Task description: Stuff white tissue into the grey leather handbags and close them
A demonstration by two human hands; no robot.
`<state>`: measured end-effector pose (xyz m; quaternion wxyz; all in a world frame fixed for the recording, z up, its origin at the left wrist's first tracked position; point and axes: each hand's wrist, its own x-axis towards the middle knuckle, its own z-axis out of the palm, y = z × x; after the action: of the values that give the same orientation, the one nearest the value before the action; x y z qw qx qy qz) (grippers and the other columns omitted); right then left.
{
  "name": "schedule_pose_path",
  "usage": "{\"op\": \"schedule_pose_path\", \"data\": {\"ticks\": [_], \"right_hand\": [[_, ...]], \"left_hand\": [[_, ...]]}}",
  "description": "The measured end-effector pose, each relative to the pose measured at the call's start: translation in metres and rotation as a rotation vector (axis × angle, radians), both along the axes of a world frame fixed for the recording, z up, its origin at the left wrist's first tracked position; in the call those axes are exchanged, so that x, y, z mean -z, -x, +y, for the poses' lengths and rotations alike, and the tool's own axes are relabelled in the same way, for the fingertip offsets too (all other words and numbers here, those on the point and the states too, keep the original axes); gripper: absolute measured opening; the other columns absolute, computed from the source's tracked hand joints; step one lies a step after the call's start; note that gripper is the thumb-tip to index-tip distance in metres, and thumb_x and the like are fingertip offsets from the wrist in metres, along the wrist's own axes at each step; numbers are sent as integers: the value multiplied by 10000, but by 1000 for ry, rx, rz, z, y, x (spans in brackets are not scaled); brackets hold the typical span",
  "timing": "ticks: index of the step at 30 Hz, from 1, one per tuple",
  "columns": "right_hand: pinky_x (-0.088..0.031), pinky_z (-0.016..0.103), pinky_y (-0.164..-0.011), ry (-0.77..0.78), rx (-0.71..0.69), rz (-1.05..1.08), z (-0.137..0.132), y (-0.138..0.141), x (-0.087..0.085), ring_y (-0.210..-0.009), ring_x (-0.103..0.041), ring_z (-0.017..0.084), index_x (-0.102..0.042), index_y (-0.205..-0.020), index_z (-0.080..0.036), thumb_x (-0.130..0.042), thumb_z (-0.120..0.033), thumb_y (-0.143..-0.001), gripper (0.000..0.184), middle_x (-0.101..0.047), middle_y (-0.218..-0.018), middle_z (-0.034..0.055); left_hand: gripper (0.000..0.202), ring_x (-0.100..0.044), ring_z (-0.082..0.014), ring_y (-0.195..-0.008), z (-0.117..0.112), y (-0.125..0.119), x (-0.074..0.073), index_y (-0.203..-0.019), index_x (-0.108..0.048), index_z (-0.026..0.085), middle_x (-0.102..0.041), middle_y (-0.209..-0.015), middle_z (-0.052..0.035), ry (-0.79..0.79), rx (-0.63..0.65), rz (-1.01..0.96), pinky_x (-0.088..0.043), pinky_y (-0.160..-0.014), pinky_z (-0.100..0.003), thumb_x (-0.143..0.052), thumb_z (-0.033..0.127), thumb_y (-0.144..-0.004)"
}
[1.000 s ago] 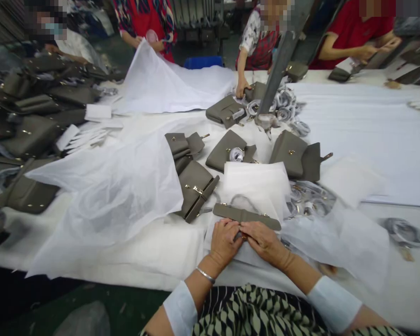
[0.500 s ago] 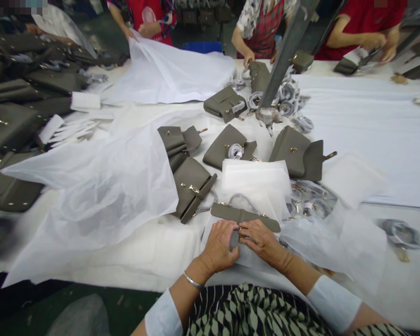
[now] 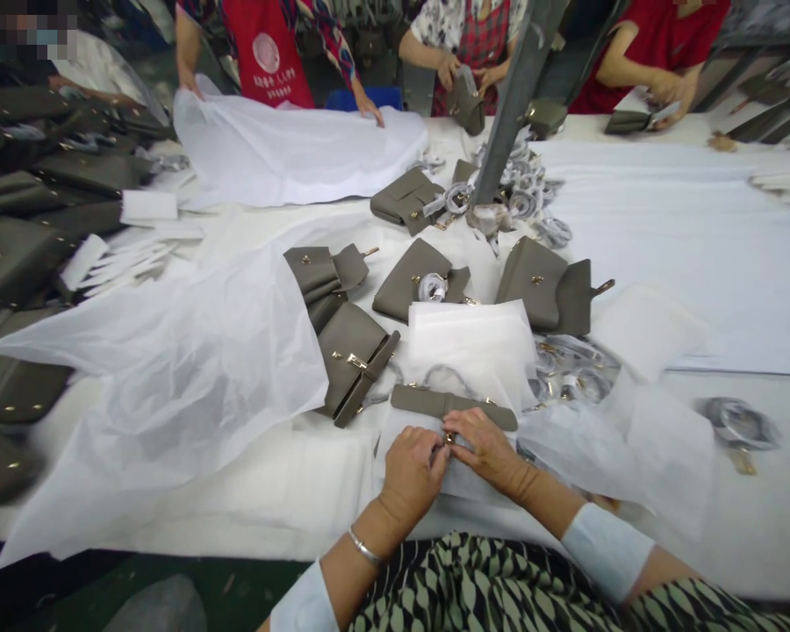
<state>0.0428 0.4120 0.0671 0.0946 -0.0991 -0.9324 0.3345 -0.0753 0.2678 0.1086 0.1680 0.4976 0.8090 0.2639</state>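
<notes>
A grey-brown leather handbag (image 3: 453, 405), partly wrapped in white tissue, lies right in front of me near the table's front edge. My left hand (image 3: 413, 472) and my right hand (image 3: 485, 448) meet at its front flap, fingers pinched together on a small gold clasp (image 3: 448, 436). A stack of white tissue sheets (image 3: 474, 338) sits just behind the bag. Most of the bag's body is hidden by the tissue and my hands.
Several more grey handbags (image 3: 352, 355) lie across the white-covered table (image 3: 730, 263), with a heap at the left (image 3: 32, 254). Crumpled tissue (image 3: 171, 369) spreads left of me. Wrapped chain straps (image 3: 572, 369) lie to the right. A metal post (image 3: 510, 96) rises mid-table. Other people work along the far side.
My hands have shifted slightly forward on the flap, fingers now pinched at the clasp. Across the table a person lifted a bag and another spread out a tissue sheet.
</notes>
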Motion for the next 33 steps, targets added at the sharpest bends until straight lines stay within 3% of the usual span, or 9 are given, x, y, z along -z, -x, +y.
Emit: {"op": "schedule_pose_path", "data": {"ticks": [5,9,16,19,22,24,26,29,33], "right_hand": [[-440,434,-936,-25,16,-9,-2,1,3,-1042,-502,253,-573,-1135,-154,-612,-133,-791,346,-599,-1160,104],[-420,455,-967,-3,30,-20,-1,1,5,-1084,-481,264,-530,-1203,-145,-598,-148,-784,425,-571,-1206,115],[-426,431,-969,105,89,-65,0,4,-8,-1088,-482,260,-254,-1445,-130,-562,-121,-732,777,-550,-1248,127],[-423,426,-979,119,94,-61,1,3,-6,-1091,-481,251,-253,-1449,-128,-530,-119,-758,745,-549,-1251,126],[-414,439,-996,104,94,-69,2,3,0,-1107,-482,255,-275,-1445,-128,-551,-140,-757,742,-543,-1268,131],[-406,454,-1009,75,89,-82,2,4,0,-1123,-482,263,-297,-1436,-121,-579,-159,-749,744,-532,-1291,137],[-403,454,-1020,43,71,-90,0,3,-5,-1137,-483,265,-326,-1421,-115,-610,-187,-757,726,-527,-1307,138],[-390,433,-1048,-41,61,-69,-4,-5,-18,-1191,-461,257,-344,-1415,-130,-620,-228,-807,675,-513,-1338,124],[-243,525,-1131,-255,210,-90,-9,-29,-21,-1342,-311,300,-308,-1455,-185,-582,-322,-871,659,-402,-1455,107]], "left_hand": [[186,-598,-223,-876,24,1,-9,-939,-604,186,-658,-895,-48,247,132,186,-493,-737,-336,-433,258,-933],[196,-640,-246,-825,37,10,-12,-972,-596,152,-671,-889,-78,320,261,272,-528,-651,-348,-413,206,-925],[218,-654,-239,-708,49,0,-21,-947,-622,74,-674,-809,-126,323,458,398,-539,-597,-338,-429,48,-848],[255,-647,-258,-739,51,-4,-22,-1026,-604,27,-670,-861,-167,310,516,450,-539,-595,-358,-415,44,-855],[303,-631,-263,-834,52,9,-21,-1157,-548,26,-659,-992,-171,230,699,474,-546,-676,-378,-447,110,-884],[268,-620,-258,-871,52,21,-20,-1127,-561,49,-652,-1026,-158,146,850,504,-540,-735,-386,-448,144,-904],[220,-617,-252,-873,51,31,-18,-1063,-580,63,-653,-1020,-149,85,909,514,-533,-755,-385,-452,154,-908],[215,-607,-237,-895,44,36,-14,-1075,-577,111,-657,-1016,-104,66,762,424,-522,-777,-380,-495,217,-906],[501,-456,-309,-1227,24,37,-2,-1292,-478,160,-564,-1284,-126,55,385,368,-384,-1020,-511,-517,457,-891]]}}
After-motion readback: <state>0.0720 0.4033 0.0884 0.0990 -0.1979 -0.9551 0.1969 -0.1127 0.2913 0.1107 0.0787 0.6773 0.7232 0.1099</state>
